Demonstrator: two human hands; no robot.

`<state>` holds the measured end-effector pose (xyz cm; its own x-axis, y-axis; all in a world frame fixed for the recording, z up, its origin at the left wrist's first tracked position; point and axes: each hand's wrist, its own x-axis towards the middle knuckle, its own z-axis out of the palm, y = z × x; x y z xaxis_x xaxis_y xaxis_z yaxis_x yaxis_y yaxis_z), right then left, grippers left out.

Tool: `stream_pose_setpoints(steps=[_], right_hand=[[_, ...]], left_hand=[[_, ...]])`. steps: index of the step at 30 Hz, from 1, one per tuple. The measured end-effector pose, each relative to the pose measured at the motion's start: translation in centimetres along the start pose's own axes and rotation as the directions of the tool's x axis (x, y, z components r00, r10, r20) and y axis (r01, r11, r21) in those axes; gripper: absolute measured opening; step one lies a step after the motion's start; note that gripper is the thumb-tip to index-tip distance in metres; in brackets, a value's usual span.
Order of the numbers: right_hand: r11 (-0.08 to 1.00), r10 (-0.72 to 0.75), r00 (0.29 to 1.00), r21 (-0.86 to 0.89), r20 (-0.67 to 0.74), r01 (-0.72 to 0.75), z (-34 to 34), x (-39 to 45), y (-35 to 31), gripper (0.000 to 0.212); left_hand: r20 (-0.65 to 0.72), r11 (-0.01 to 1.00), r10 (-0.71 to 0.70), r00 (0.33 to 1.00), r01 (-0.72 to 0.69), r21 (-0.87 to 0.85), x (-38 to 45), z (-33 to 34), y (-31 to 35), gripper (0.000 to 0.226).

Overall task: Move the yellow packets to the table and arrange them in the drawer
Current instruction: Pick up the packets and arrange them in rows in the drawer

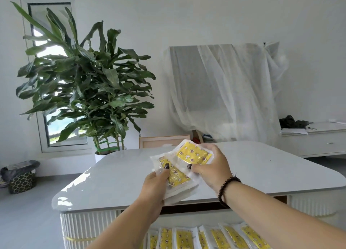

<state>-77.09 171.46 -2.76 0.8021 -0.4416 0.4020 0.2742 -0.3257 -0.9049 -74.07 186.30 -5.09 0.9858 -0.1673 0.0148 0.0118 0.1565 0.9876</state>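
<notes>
In the head view, a stack of yellow packets (175,175) is gripped by the left hand (156,183), with the thumb (165,169) pressed on top and the remaining fingers curled out of sight beneath the stack. A single yellow packet (193,154) is pinched by the right hand (211,166), its thumb lying on the near edge and its fingers wrapped behind the far edge; this packet is tilted and overlaps the stack just beyond the left thumb. A dark bead bracelet (227,189) is worn on the right wrist. Both hands are held above the glossy white table (112,177), whose rounded top reflects the light. Below the wrists, further yellow packets are seen standing in a row in the open drawer (206,237). Beyond the fingertips, a large potted plant (84,76) stands before a window (52,117), a sheer cloth (224,91) is draped over a panel, and a low white cabinet (318,142) stands against the wall. A lined bin (20,175) sits on the grey floor, far left of the left hand.
</notes>
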Motion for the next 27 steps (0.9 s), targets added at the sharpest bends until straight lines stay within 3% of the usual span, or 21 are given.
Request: stream_pose_setpoints(steps=[7, 10, 13, 19, 21, 24, 27], right_hand=[[0.986, 0.126, 0.992, -0.110, 0.027, -0.122, 1.6, -0.4, 2.8, 0.030], [0.979, 0.146, 0.988, -0.151, 0.057, -0.136, 2.0, -0.6, 3.9, 0.017], [0.978, 0.164, 0.983, -0.144, 0.086, -0.151, 2.0, -0.9, 4.6, 0.019], [0.950, 0.311, 0.924, -0.056, 0.223, -0.307, 1.4, -1.2, 5.6, 0.048], [0.937, 0.344, 0.903, -0.037, 0.258, -0.347, 1.3, -1.3, 6.2, 0.043], [0.928, 0.337, 0.882, 0.044, 0.329, -0.370, 0.9, -1.7, 6.7, 0.015], [0.937, 0.331, 0.898, 0.012, 0.292, -0.349, 0.3, -2.1, 7.1, 0.014]], left_hand=[[0.031, 0.994, -0.039, 0.999, 0.036, 0.103, 1.5, -0.3, -1.5, 0.042], [0.036, 0.968, -0.065, 0.997, 0.055, 0.243, 1.8, -0.6, -2.4, 0.034], [0.004, 0.937, -0.063, 0.998, 0.058, 0.343, 1.9, -0.8, -3.0, 0.030], [0.082, 0.883, 0.020, 0.996, -0.056, 0.465, 1.2, -1.3, -3.1, 0.027], [0.124, 0.859, 0.026, 0.992, -0.085, 0.505, 1.3, -1.6, -3.3, 0.038], [0.177, 0.812, 0.017, 0.984, -0.117, 0.572, 1.0, -2.0, -3.5, 0.044], [0.272, 0.786, -0.045, 0.961, -0.134, 0.604, 0.4, -1.9, -3.4, 0.055]])
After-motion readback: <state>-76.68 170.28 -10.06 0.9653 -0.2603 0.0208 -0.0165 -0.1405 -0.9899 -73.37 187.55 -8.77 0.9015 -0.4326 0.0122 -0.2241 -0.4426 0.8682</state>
